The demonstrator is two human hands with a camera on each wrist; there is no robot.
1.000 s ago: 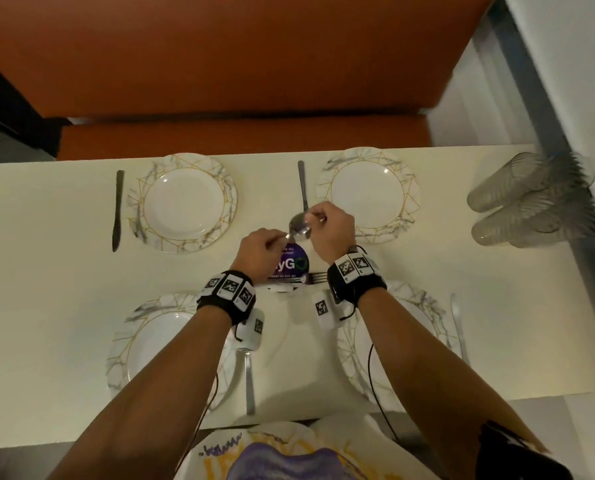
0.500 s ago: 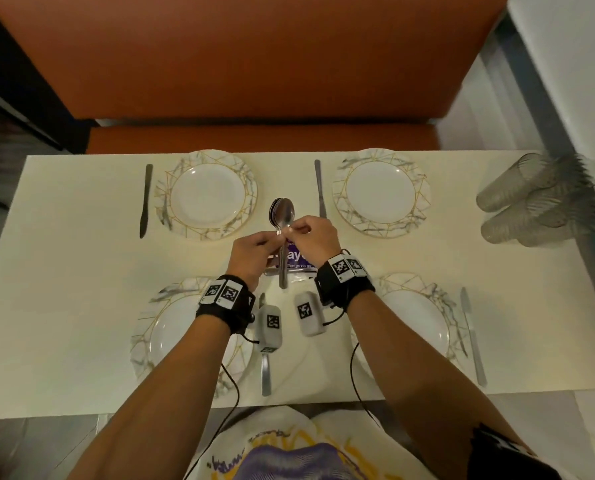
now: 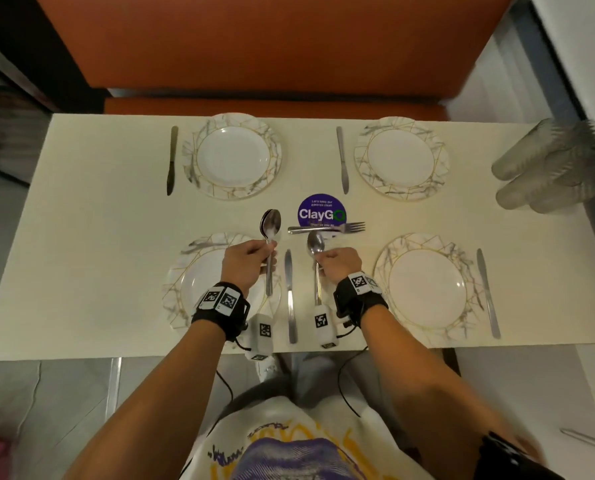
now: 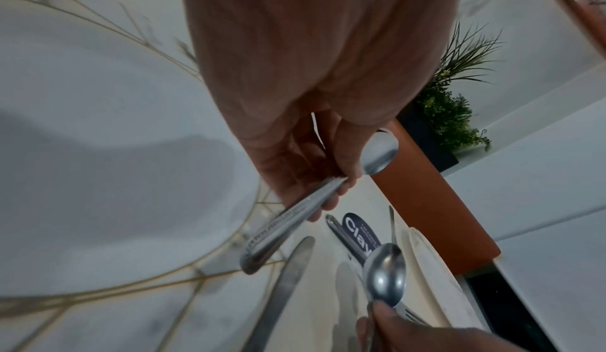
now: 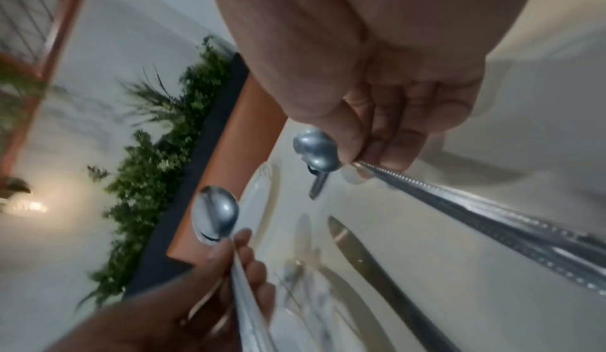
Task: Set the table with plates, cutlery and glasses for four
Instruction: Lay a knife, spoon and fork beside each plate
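My left hand grips a small stack of spoons by the handles, bowls pointing away, over the right rim of the near-left plate. My right hand pinches a single spoon just right of the near middle knife. The left wrist view shows the stacked handles under my fingers. In the right wrist view the single spoon's bowl sits at my fingertips. Forks lie across the table's centre. A plate stands at each other place: far left, far right, near right.
Knives lie beside the far-left plate, the far-right plate and the near-right plate. Clear glasses lie stacked at the table's right end. A purple round sticker marks the centre. An orange bench runs behind the table.
My hands were together over the centre on one bunch of spoons. They have drawn apart and toward me; the right hand now holds one spoon, the left keeps the others.
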